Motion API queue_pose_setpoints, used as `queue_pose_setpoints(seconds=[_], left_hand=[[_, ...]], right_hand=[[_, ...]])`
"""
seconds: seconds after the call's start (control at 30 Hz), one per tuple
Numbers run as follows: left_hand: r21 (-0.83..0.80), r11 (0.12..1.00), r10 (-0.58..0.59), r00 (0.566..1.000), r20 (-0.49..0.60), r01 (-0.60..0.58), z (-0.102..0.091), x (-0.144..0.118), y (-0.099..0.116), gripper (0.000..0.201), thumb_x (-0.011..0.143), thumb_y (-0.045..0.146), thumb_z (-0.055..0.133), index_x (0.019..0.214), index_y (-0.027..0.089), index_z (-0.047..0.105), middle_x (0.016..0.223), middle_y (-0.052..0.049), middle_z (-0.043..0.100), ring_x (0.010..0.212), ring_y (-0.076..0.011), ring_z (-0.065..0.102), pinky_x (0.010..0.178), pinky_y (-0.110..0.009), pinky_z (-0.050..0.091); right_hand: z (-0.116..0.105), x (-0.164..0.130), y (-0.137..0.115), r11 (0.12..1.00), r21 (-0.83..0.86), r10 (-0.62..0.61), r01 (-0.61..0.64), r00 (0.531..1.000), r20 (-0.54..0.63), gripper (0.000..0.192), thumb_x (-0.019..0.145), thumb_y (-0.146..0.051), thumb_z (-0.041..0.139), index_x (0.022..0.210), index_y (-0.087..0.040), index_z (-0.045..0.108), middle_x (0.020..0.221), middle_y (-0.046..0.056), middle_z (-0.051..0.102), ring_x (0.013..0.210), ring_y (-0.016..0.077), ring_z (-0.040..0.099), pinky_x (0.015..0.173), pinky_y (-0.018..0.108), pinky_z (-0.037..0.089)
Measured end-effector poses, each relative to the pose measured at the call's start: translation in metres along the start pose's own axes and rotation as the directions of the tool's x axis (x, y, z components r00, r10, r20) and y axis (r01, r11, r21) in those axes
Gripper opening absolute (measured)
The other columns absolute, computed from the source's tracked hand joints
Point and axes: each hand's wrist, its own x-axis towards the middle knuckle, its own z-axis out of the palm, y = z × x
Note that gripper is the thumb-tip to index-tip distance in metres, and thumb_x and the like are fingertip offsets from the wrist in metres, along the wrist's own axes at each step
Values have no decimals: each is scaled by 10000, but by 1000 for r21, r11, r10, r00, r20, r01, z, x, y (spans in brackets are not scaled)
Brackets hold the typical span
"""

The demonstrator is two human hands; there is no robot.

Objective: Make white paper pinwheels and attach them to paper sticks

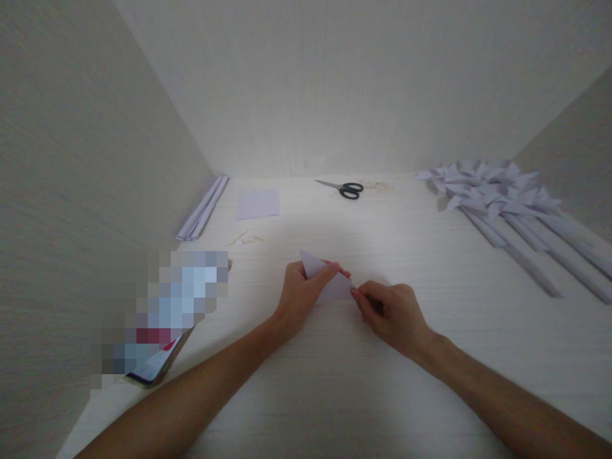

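Forearms stretch in from the near edge of the pale worktop (pixel 335 395), meeting around a small folded piece of paper (pixel 329 287) that lies roughly at the middle of the surface. The left hand (pixel 301 296) pinches the paper's left part, thumb over the top and fingers curled beneath, with one corner of the sheet sticking up past the knuckles. The right hand (pixel 389 312) has its fingertips closed on the paper's right tip, pressing it down against the worktop; the other fingers are tucked in.

Near the left edge, close to the front, a phone (pixel 155 366) lies flat, most of it blurred out. Further back on that side, a few small pale scraps (pixel 245 240) sit on the surface. Beyond them a flat lilac square sheet (pixel 258 204) rests toward the far left corner, and just beside it, along the left wall, a bundle of rolled paper strips (pixel 203 207) lies lengthwise.

At the far edge, near its middle, black-handled scissors (pixel 345 189) lie with blades pointing left. Toward the far right corner a pile of folded paper flowers on long paper stems (pixel 502 197) spreads out, the stems running along the right edge toward the front.
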Motion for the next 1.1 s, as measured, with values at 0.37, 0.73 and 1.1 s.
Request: queue_pose_setpoints(seconds=[0.37,0.73,1.1], left_hand=[[-59,998,21,996,86,-16,-2,1,-4,252,705,360,545,674,129,641,750,-66,673,663,-152,606,643,-261,473],[-165,985,-31,991,133,53,-3,4,-4,339,743,433,466,701,121,590,713,-92,673,654,-177,625,658,-314,489],[-269,963,-10,997,-77,-11,-2,8,0,259,653,369,600,733,124,575,670,-51,663,648,-171,627,628,-305,488]], right_hand=[[0,-3,-1,996,-79,-35,32,999,-38,348,823,-259,382,515,-160,510,363,-21,459,308,58,368,376,197,235],[-4,1,-3,994,93,55,-61,996,67,350,826,-286,378,512,-169,481,392,-13,502,334,70,422,390,194,280],[-1,1,-3,997,67,28,-32,998,63,330,806,-264,388,507,-163,486,382,-29,421,330,58,338,377,195,231]])
